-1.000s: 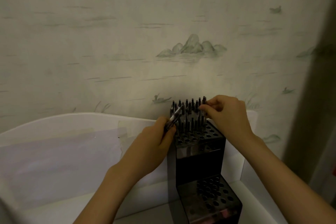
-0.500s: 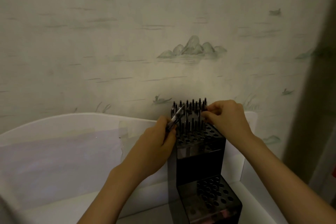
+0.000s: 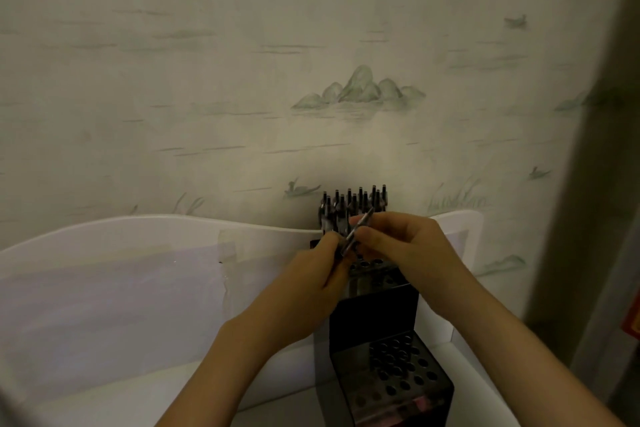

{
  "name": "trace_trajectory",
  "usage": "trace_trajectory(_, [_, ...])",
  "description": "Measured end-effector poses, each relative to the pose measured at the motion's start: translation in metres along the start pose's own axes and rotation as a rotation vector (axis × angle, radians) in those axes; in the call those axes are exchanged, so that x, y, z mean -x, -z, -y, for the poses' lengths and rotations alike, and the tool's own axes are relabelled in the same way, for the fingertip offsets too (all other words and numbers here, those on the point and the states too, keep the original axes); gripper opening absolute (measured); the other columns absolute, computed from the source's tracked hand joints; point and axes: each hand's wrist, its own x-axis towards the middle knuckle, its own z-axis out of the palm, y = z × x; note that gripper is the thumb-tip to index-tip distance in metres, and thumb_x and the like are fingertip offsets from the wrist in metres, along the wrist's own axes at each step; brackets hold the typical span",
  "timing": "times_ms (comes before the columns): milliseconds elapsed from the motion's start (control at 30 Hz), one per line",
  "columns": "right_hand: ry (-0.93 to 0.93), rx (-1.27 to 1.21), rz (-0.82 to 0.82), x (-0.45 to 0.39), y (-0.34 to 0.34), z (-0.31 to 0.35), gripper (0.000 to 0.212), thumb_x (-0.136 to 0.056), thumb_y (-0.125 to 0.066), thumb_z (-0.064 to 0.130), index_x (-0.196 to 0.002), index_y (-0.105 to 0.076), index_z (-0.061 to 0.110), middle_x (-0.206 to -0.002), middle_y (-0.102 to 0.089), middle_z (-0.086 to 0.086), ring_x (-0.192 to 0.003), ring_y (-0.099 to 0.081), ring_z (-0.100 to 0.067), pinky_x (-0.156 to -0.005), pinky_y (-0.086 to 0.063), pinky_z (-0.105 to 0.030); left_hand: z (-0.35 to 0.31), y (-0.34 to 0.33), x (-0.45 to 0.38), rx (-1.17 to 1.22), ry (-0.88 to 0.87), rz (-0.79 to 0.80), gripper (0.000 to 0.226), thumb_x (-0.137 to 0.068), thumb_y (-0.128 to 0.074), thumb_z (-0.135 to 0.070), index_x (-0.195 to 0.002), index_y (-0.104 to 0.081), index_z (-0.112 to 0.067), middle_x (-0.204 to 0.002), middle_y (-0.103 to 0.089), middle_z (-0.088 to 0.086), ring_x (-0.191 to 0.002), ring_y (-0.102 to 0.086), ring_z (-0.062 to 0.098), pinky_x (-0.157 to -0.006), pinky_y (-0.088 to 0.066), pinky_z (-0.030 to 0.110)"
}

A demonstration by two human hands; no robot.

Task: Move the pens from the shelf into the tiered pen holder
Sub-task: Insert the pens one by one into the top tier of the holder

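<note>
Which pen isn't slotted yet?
The tilted pen pinched between left hand and right hand; the others stand upright in the holder.

- Standing pens (image 3: 353,206) are crowding the holder's (image 3: 377,308) top tier at 12 o'clock.
- Hands (image 3: 349,253) are blocking its front holes.
- Lower tier's holes at 6 o'clock are lying open.

I cannot see the front of the upper tier of the black perforated tiered pen holder (image 3: 377,308); both hands cover it. The slim dark pen (image 3: 356,231) above that tier is motion-blurred, its lower end hidden in the left hand (image 3: 311,274). The holder's base is cut by the bottom edge. How many upright pens (image 3: 353,203) stand at its back is too small to count.
</note>
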Motion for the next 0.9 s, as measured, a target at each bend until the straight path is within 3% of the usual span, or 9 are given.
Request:
trace_trajectory(100, [-0.069,-0.17,-0.033,-0.003,0.009,0.006,0.019,-0.088,-0.063,0.006,-0.106,-0.071,0.004,-0.095,-0.075,-0.012,-0.09,-0.072,-0.027,-0.082,-0.059,-0.032,-0.003,0.002,0.0,-0.004,0.003,0.0,0.012,-0.102,-0.042,-0.025,-0.096,-0.049,-0.017,-0.072,-0.057,0.006,-0.061,-0.053,0.023,-0.058,-0.048,0.038])
trace_trajectory(200, [-0.01,-0.225,-0.198,-0.01,0.024,0.021,0.019,-0.087,-0.064,0.002,-0.105,-0.07,0.0,-0.087,-0.076,-0.011,-0.081,-0.073,-0.027,-0.077,-0.06,-0.031,-0.001,0.007,0.001,-0.017,0.028,-0.034,0.011,-0.102,-0.043,-0.026,-0.098,-0.049,-0.019,-0.074,-0.06,0.006,-0.062,-0.058,0.022,-0.063,-0.052,0.047])
trace_trajectory(367, [0.258,0.144,-0.441,-0.023,0.046,0.042,0.017,-0.081,-0.075,0.007,-0.096,-0.073,0.014,-0.076,-0.075,-0.003,-0.07,-0.072,-0.015,-0.073,-0.058,-0.027,0.003,0.013,0.0,-0.09,0.026,-0.146,0.013,-0.101,-0.041,-0.034,-0.095,-0.049,-0.025,-0.066,-0.058,-0.002,-0.053,-0.053,0.01,-0.06,-0.049,0.044])
trace_trajectory(467, [0.339,0.422,-0.461,-0.03,0.049,0.041,0.015,-0.081,-0.076,0.015,-0.095,-0.074,0.017,-0.076,-0.073,0.007,-0.069,-0.071,-0.003,-0.074,-0.054,-0.016,0.003,0.015,-0.002,-0.104,0.005,-0.234,0.011,-0.101,-0.041,-0.036,-0.097,-0.049,-0.03,-0.06,-0.055,-0.002,-0.051,-0.05,0.009,-0.056,-0.042,0.035])
trace_trajectory(567, [0.368,0.541,-0.471,-0.036,0.047,0.034,0.015,-0.082,-0.075,0.019,-0.097,-0.075,0.017,-0.076,-0.072,0.008,-0.071,-0.069,0.0,-0.072,-0.048,-0.005,0.002,0.016,-0.003,-0.071,0.007,-0.264,0.007,-0.101,-0.044,-0.034,-0.099,-0.049,-0.029,-0.056,-0.052,-0.003,-0.046,-0.044,0.007,-0.051,-0.036,0.03])
trace_trajectory(767, [0.383,0.591,-0.479,-0.045,0.044,0.017,0.018,-0.083,-0.074,0.021,-0.1,-0.075,0.014,-0.078,-0.073,0.004,-0.074,-0.069,-0.004,-0.073,-0.048,-0.004,0.004,0.018,-0.002,-0.066,0.018,-0.282,0.008,-0.1,-0.044,-0.031,-0.102,-0.05,-0.027,-0.056,-0.053,-0.013,-0.046,-0.045,0.006,-0.048,-0.033,0.023])
trace_trajectory(900, [0.368,0.602,-0.463,-0.047,0.043,0.007,0.018,-0.084,-0.074,0.021,-0.101,-0.075,0.014,-0.078,-0.073,0.004,-0.074,-0.069,-0.004,-0.074,-0.053,-0.011,0.008,0.019,-0.001,-0.07,0.029,-0.287,0.007,-0.1,-0.045,-0.028,-0.103,-0.051,-0.028,-0.054,-0.053,-0.016,-0.045,-0.045,0.005,-0.046,-0.033,0.02])
